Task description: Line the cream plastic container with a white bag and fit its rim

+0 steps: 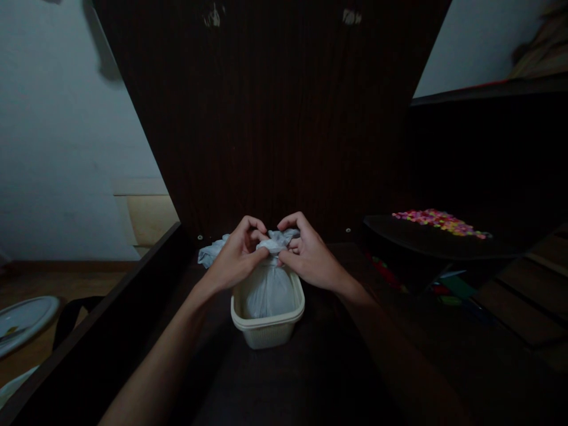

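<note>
A pale plastic bag (270, 293) sits inside a cream plastic basket (268, 337), its gathered neck twisted or knotted above the rim. My left hand (244, 248) pinches the bag's neck from the left, thumb and fingers closed on the plastic. From the right, my right hand (306, 251) grips the other side of the same neck, with thumb and fingertips close to the left thumb. A loose end of the bag spreads out behind my left hand. What the bag contains is hidden.
The basket stands on a dark wooden surface (275, 390) with a tall dark panel (284, 118) behind. A raised edge (102, 331) runs along the left. At right, a dark shelf (399, 236) bears a colourful beaded item (439, 222). A white round lid or plate (26, 319) lies lower left.
</note>
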Action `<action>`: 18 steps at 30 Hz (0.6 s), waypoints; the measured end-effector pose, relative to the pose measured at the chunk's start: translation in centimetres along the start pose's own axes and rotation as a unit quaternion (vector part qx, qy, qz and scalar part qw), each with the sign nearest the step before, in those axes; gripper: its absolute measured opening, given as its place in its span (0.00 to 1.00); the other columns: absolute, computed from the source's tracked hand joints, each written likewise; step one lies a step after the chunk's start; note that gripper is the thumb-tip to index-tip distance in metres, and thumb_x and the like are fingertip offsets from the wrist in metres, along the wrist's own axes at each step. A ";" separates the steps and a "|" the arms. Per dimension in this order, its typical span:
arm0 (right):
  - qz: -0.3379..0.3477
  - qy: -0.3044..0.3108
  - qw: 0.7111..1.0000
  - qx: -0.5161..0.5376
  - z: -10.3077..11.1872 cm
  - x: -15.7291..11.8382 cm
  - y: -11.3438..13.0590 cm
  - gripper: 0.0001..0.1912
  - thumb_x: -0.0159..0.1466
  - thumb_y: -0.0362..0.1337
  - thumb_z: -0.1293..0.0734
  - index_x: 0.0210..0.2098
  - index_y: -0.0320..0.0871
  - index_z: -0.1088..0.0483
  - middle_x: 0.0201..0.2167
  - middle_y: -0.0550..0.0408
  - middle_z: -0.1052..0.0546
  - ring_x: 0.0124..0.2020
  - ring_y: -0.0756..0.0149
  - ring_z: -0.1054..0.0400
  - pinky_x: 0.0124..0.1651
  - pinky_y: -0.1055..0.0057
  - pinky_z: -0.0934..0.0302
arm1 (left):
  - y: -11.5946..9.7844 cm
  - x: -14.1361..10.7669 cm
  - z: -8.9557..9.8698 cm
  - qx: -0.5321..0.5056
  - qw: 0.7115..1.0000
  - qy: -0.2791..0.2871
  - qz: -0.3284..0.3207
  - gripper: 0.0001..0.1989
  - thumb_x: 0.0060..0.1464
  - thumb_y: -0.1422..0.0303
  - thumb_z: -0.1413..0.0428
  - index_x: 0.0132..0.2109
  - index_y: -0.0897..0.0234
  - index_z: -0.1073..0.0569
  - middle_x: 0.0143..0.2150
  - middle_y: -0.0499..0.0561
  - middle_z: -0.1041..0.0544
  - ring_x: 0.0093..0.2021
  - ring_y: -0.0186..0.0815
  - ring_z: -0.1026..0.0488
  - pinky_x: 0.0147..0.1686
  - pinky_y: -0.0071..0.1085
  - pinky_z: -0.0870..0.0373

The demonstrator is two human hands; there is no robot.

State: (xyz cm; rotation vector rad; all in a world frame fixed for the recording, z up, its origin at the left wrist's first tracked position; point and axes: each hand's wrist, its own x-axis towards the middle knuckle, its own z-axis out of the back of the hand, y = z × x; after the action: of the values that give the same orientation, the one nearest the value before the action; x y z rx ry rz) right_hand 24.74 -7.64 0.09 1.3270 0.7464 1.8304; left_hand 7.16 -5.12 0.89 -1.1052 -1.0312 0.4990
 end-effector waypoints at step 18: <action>0.000 0.071 0.987 0.145 0.4 0.1 0.7 0.15 0.61 0.28 0.35 0.44 0.49 0.41 0.44 0.58 0.37 0.31 0.74 0.32 0.34 0.70 0.36 | -0.7 -0.4 0.2 -0.053 0.997 0.042 0.034 0.26 0.45 0.73 0.33 0.44 0.60 0.41 0.30 0.42 0.25 0.27 0.29 0.27 0.28 0.23 0.36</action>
State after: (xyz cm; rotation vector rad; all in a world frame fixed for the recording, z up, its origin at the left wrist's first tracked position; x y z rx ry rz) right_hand 24.93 -7.91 0.80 1.3849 1.1247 1.8836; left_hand 6.65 -5.60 1.37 -1.2485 -0.9575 0.4534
